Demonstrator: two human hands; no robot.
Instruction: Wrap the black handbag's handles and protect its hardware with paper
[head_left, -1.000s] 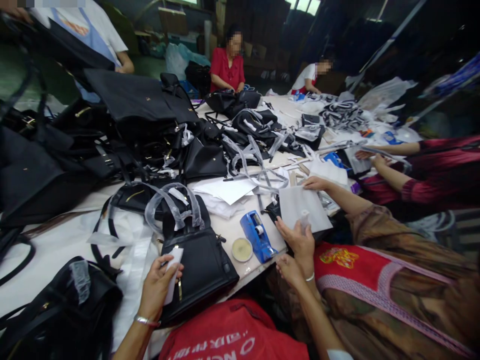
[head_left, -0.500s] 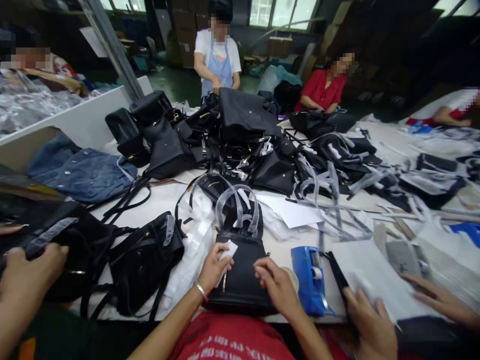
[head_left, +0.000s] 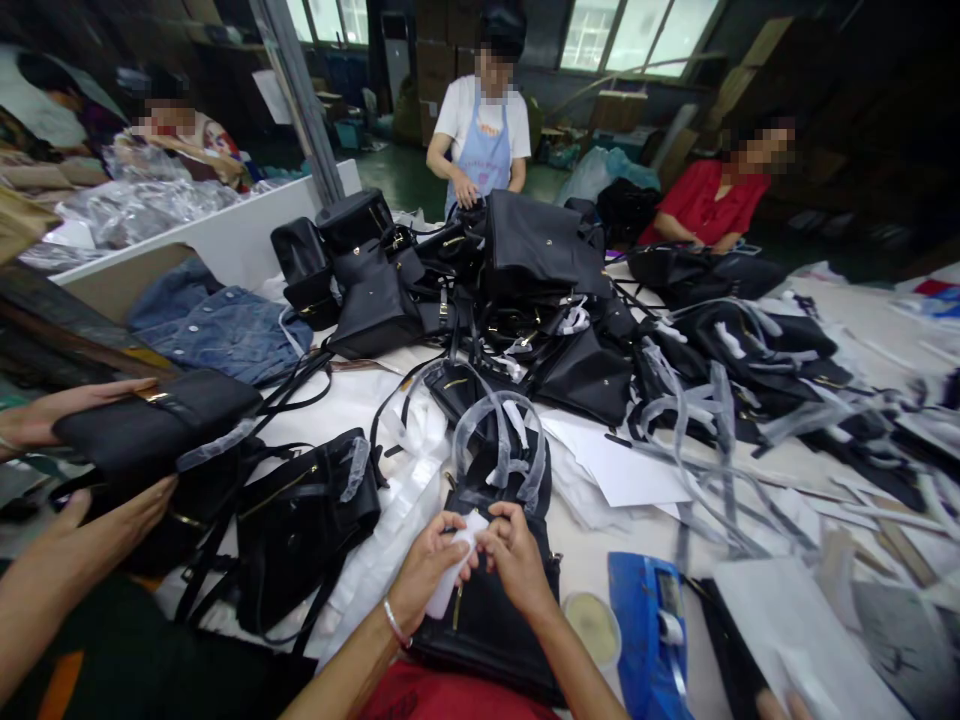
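Note:
Right in front of me a black backpack (head_left: pixel 517 610) lies flat, its clear-wrapped handles (head_left: pixel 491 430) pointing away from me. My left hand (head_left: pixel 435 560), with a bracelet on the wrist, pinches a small white slip (head_left: pixel 450 580) above the bag's front. Fingertips of my right hand (head_left: pixel 517 560) are closed at the slip's upper edge, touching or almost touching my left fingers. Whether the right fingers hold the slip itself or something smaller is hidden. Below the hands shows a gold zipper (head_left: pixel 457 607) on the bag.
A blue tape dispenser (head_left: pixel 646 635) and a round tub (head_left: pixel 592 628) stand to the right. Black bags (head_left: pixel 555 250) are heaped ahead. At left, a co-worker's hands (head_left: pixel 112 530) hold another black bag (head_left: pixel 161 420). White paper sheets (head_left: pixel 622 470) lie beyond the backpack.
My right hand has moved left and up to meet my left hand at the white slip. The view has shifted left. The left co-worker's bag has been raised and turned.

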